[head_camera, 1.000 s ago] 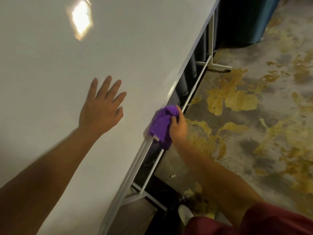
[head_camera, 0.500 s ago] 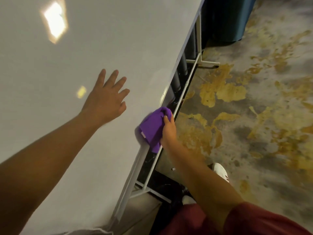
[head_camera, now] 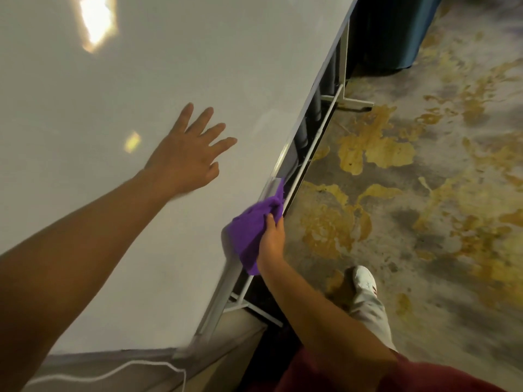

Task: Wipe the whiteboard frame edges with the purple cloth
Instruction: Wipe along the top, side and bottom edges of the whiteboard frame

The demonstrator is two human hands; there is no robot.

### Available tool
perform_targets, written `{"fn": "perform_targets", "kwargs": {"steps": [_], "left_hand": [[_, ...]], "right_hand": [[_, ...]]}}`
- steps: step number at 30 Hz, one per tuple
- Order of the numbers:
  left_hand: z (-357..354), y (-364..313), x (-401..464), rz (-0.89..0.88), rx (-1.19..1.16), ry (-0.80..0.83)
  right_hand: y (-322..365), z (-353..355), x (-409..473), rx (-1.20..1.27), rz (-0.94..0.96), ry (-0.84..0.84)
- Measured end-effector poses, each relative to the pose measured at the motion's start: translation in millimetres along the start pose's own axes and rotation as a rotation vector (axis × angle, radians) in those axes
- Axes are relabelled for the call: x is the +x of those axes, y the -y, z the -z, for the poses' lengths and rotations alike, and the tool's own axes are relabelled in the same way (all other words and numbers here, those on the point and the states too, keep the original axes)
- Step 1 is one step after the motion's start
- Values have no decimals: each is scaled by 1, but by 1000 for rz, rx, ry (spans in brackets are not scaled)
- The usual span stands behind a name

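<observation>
A large whiteboard (head_camera: 119, 193) fills the left of the view, its surface glossy with a light reflection. Its pale metal bottom frame edge (head_camera: 220, 290) runs diagonally from lower centre to upper right. My right hand (head_camera: 270, 239) grips a bunched purple cloth (head_camera: 253, 227) and presses it against that bottom edge. My left hand (head_camera: 189, 157) lies flat on the board surface with fingers spread, holding nothing.
Under the frame edge a white stand rail (head_camera: 314, 142) and a foot bar (head_camera: 353, 101) show. A dark blue bin (head_camera: 396, 32) stands at the top right. The floor (head_camera: 424, 193) is mottled grey and yellow. My white shoe (head_camera: 365, 281) sits near the stand; a white cable (head_camera: 113, 372) lies bottom left.
My right hand has slid the purple cloth down along the bottom frame edge toward me. The view has shifted and my shoe has stepped into view. The left hand stays flat on the board.
</observation>
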State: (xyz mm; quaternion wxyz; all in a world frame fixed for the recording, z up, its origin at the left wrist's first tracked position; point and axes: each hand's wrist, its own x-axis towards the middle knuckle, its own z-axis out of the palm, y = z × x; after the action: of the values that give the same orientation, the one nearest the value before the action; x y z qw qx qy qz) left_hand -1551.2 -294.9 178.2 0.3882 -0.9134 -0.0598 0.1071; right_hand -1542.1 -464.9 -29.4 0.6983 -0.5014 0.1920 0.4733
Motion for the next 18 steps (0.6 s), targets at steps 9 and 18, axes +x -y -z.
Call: {"fn": "perform_targets", "kwargs": {"steps": [9,18], "left_hand": [[5,-2,1,33,-40,-30],[9,-2,7,44,-110,-53]], "right_hand": [[33,4,16,1,13,33],[173,61,83,1,246,-257]]}}
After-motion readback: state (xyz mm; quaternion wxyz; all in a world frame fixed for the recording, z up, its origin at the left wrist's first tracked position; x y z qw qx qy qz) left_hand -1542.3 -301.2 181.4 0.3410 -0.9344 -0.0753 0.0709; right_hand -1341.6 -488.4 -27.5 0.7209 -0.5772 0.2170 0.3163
